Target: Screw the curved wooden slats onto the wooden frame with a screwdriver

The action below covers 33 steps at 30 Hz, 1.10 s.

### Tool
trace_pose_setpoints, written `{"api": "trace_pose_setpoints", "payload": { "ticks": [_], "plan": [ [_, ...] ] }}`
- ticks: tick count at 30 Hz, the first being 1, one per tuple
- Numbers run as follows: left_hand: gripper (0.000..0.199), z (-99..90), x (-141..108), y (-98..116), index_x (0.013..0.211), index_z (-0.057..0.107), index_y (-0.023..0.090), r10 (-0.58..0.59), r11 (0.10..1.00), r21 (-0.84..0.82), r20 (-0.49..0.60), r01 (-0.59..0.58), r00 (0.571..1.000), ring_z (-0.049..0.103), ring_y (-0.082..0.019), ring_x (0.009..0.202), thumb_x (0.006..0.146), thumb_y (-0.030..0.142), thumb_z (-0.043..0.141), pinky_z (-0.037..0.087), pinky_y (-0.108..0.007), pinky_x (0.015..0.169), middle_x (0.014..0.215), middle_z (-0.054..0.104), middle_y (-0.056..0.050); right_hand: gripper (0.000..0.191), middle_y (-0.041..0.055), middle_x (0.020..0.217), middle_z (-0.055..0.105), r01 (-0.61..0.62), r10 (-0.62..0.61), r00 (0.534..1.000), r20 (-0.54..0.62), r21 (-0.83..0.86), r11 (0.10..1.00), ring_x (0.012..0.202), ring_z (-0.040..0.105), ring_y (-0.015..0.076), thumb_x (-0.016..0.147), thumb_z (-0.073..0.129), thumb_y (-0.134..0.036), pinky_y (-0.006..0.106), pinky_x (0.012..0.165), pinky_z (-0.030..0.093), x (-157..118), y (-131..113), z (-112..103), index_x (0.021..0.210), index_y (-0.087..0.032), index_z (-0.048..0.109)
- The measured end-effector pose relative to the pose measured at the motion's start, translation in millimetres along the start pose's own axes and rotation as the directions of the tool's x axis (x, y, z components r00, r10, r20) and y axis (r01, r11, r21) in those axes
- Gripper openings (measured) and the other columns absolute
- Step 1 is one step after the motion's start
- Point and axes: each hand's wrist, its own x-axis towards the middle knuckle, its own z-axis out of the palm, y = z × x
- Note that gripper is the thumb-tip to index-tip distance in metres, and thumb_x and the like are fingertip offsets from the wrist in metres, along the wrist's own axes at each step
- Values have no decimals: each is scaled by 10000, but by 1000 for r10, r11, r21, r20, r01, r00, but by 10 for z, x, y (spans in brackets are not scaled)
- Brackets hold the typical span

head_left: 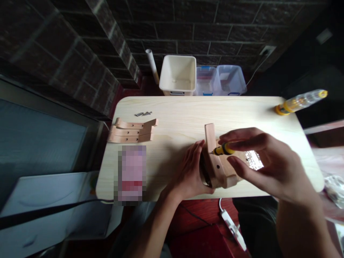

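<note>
My right hand (271,165) pinches a short yellow-and-black screwdriver (224,149) between thumb and fingers. The screwdriver's tip meets the face of a curved wooden bar (210,138), and a dark hole shows in the bar just below it. This bar sits along the left side of a wooden assembly (231,166), partly covered by my right hand. My left hand (185,173) grips the assembly's left side, fingers behind the bar and thumb at its lower end. The underside of the assembly is hidden.
Several curved wooden pieces (133,132) with holes lie at the table's left, small metal screws (143,114) behind them. A blurred pink item (132,172) is nearer. A clear yellow-ended bottle (301,102) stands back right. Beyond the table (188,111) are a cream bin (177,87) and clear boxes (231,77).
</note>
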Motion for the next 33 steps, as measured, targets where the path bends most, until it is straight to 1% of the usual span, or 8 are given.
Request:
{"api": "trace_pose_setpoints", "payload": {
  "ticks": [8, 12, 16, 19, 20, 22, 26, 33],
  "plan": [
    [1558, -2, 17, -9, 1722, 27, 310, -2, 999, -42, -4, 2, 1000, 276, -478, 1670, 533, 380, 1031, 312, -683, 1366, 1803, 259, -195, 404, 58, 1147, 781, 18, -19, 999, -41, -13, 1000, 1104, 768, 278, 879, 821, -75, 465, 865, 669, -4, 67, 23, 1192, -308, 717],
    [1543, 15, 14, -24, 1721, 13, 337, 12, 998, -58, -14, -12, 1000, 274, -461, 1677, 554, 360, 1022, 301, -687, 1375, 1814, 246, -175, 399, 75, 1193, 788, -2, 3, 998, -63, 3, 1000, 1166, 760, 306, 862, 842, -91, 517, 955, 668, -17, 72, 11, 1185, -298, 729],
    [1505, -161, 9, -13, 1731, 106, 330, -3, 994, -106, 52, 9, 999, 248, -457, 1690, 570, 518, 1045, 286, -692, 1383, 1834, 212, -168, 411, 80, 1268, 793, -60, 63, 996, -66, 38, 997, 1195, 776, 312, 887, 810, -77, 526, 977, 686, -71, 61, -8, 1221, -304, 737],
    [1194, -366, 41, 17, 1711, 271, 310, 18, 978, -210, 132, 10, 991, 284, -387, 1693, 765, 605, 937, 301, -622, 1398, 1821, 289, -136, 416, 83, 1262, 800, -77, 81, 995, -61, 63, 995, 1191, 789, 317, 874, 818, -64, 508, 941, 703, -103, 64, -15, 1214, -292, 743],
    [918, -411, 66, 29, 1678, 363, 286, 16, 969, -245, 138, 18, 990, 309, -345, 1689, 930, 589, 801, 287, -591, 1407, 1805, 337, -125, 411, 86, 1259, 803, -78, 82, 995, -63, 68, 995, 1192, 790, 323, 869, 823, -64, 511, 942, 703, -110, 67, -17, 1205, -286, 746],
    [456, -435, 134, 53, 1474, 617, 237, -28, 949, -313, 16, 32, 999, 440, -285, 1622, 1127, 513, 511, 329, -532, 1390, 1691, 526, -111, 405, 92, 1249, 808, -75, 80, 994, -71, 72, 995, 1183, 795, 332, 859, 833, -66, 517, 937, 704, -118, 72, -20, 1194, -278, 750],
    [296, -296, 282, 86, 1223, 720, 210, -37, 924, -382, -151, -23, 988, 639, -262, 1413, 1137, 420, 529, 479, -448, 1276, 1471, 702, -107, 415, 86, 1268, 800, -93, 99, 992, -77, 86, 992, 1178, 793, 334, 853, 842, -73, 514, 935, 696, -123, 68, -24, 1198, -285, 749],
    [202, -171, 332, 98, 1110, 687, 208, -16, 941, -333, -215, -58, 977, 673, -241, 1300, 1136, 336, 533, 520, -398, 1199, 1334, 719, -113, 433, 64, 1268, 794, -71, 80, 995, -66, 133, 989, 1165, 788, 306, 859, 829, -41, 505, 970, 678, -143, 53, -16, 1205, -287, 745]
  ]
}}
